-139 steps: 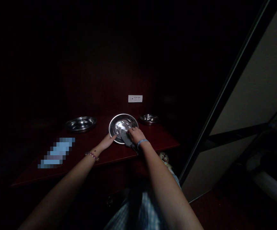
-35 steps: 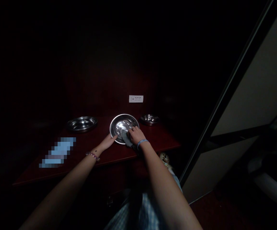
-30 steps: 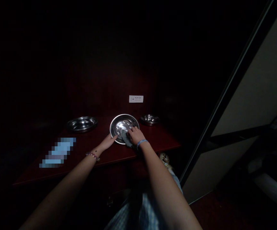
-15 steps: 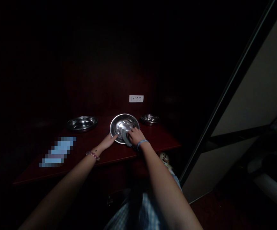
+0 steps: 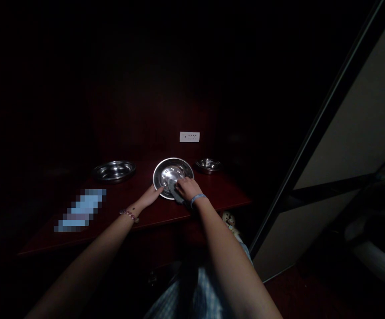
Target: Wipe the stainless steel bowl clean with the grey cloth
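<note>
A round steel plate (image 5: 169, 170) lies on the dark red table (image 5: 212, 192) in dim light. My right hand (image 5: 188, 187) rests on the plate's near right part, fingers closed on a grey cloth (image 5: 174, 188) that it presses against the metal. A blue band circles that wrist. My left hand (image 5: 151, 195) lies at the plate's near left rim, fingers against the edge, holding it still. A bead bracelet sits on my left wrist.
A wider steel dish (image 5: 114, 170) sits at the back left and a small steel bowl (image 5: 207, 165) at the back right. A blurred pale blue patch (image 5: 81, 209) lies on the left. A white socket plate (image 5: 189, 136) is on the wall. A sliding door frame (image 5: 312, 133) stands right.
My right hand with the cloth has shifted only slightly on the plate. My left hand has stayed at the rim.
</note>
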Demonstrator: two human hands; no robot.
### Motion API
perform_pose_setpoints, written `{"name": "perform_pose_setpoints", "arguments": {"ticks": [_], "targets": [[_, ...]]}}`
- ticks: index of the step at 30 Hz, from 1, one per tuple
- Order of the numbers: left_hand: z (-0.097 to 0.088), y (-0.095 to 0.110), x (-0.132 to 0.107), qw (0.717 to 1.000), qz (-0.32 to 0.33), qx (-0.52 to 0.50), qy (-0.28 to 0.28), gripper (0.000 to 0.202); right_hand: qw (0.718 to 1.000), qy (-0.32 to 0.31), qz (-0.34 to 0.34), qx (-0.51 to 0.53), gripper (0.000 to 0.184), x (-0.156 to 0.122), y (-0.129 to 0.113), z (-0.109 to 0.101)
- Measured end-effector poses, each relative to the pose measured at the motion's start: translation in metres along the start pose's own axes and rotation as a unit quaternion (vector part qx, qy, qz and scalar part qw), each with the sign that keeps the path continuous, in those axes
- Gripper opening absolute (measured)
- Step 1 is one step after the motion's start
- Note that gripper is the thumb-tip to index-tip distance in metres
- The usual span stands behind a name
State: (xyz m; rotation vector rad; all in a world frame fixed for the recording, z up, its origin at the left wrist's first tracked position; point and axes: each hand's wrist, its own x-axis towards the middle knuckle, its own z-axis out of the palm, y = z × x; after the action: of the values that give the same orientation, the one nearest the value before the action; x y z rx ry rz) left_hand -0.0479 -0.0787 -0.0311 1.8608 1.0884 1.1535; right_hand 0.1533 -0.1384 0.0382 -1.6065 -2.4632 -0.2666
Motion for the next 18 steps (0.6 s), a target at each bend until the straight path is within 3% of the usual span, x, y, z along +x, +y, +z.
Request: {"name": "perform_pose_setpoints", "arguments": {"ticks": [18], "targets": [[-0.0006, -0.0007, -0.0005, 1.0, 0.004, -0.005, -0.002, 0.063, 0.999, -0.006, 0.038, -0.006, 0.029, -0.0018, -0.0053, -0.0054]]}}
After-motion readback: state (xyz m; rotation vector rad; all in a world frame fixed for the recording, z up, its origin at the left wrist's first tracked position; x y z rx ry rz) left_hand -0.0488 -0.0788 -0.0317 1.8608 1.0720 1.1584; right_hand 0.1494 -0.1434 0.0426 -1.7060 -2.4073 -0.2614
